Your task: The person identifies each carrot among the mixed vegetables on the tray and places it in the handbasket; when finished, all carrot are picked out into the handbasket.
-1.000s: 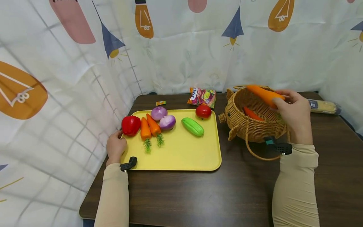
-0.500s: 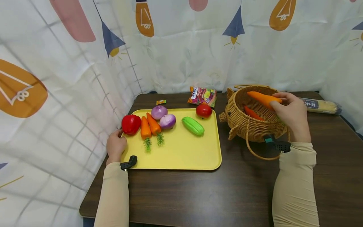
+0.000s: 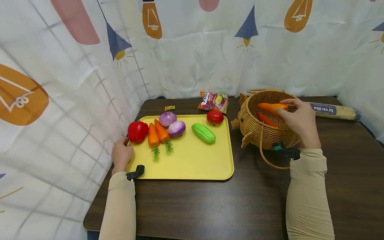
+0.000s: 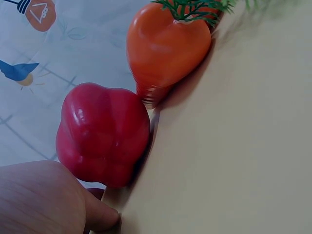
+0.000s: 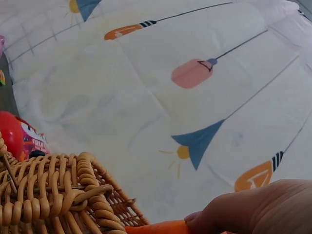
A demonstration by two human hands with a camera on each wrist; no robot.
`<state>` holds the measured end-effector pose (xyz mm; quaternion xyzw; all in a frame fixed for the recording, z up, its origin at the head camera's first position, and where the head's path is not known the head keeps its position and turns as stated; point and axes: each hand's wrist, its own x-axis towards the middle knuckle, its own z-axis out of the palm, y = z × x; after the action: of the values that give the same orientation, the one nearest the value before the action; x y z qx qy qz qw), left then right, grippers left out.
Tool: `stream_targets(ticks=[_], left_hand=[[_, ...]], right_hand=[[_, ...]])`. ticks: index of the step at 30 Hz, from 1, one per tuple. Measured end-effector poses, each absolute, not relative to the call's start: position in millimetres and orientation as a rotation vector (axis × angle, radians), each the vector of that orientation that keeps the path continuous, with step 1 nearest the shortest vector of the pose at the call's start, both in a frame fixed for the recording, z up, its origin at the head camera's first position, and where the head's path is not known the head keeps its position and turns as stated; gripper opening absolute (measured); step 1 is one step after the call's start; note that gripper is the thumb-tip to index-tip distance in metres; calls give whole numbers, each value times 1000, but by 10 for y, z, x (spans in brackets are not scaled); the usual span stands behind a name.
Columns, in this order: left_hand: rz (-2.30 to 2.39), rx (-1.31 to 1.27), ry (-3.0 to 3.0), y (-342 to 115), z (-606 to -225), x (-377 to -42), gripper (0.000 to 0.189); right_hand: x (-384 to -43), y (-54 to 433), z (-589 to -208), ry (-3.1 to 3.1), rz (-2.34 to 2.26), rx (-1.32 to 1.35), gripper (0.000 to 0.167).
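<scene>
My right hand [image 3: 300, 121] pinches an orange carrot [image 3: 268, 106] by its thick end, over the mouth of a wicker basket [image 3: 255, 133] with a pig's snout. A second carrot [image 3: 267, 120] lies inside the basket. On the left, my left hand [image 3: 122, 154] grips the rim of a yellow tray [image 3: 183, 166], its thumb on top in the left wrist view. Just beyond that hand sits a red bell pepper [image 4: 102, 134]. Two carrots with green tops [image 3: 158, 133], two purple onions [image 3: 177, 128], a green cucumber-like vegetable [image 3: 204, 133] and a tomato [image 3: 215, 117] are on the tray.
Behind the tray lie a colourful candy bag [image 3: 213, 101] and a small wrapped sweet [image 3: 169, 108]. A pack of spaghetti [image 3: 336, 111] rests right of the basket. The basket's rope handle [image 3: 270, 163] loops down at its front. Printed curtains [image 3: 192, 66] enclose the dark table [image 3: 210, 210].
My right hand has moved left and down with the carrot, bringing it from above the basket's rim into its mouth. The left hand stays at the tray.
</scene>
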<state>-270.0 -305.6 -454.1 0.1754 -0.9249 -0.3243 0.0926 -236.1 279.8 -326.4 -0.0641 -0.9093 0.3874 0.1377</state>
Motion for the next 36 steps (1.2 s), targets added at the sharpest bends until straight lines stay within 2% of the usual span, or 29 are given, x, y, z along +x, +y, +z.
stream_targets(ticks=[11,21,36], left_hand=[[-964,518,-2751,-3052,-4543,-2696,48],[-977,515,-2743,-3034,-4511,-2676,47],[-971,519,-2741,-3038,-4490,-2668,46]], right_hand=[[-2460,2715,-3310,-2651,1193,-219,51],[-2532,2649,-3375,-2609,1186,-103,48],[-2519,2596,-3370,-2536,1208,-83,47]])
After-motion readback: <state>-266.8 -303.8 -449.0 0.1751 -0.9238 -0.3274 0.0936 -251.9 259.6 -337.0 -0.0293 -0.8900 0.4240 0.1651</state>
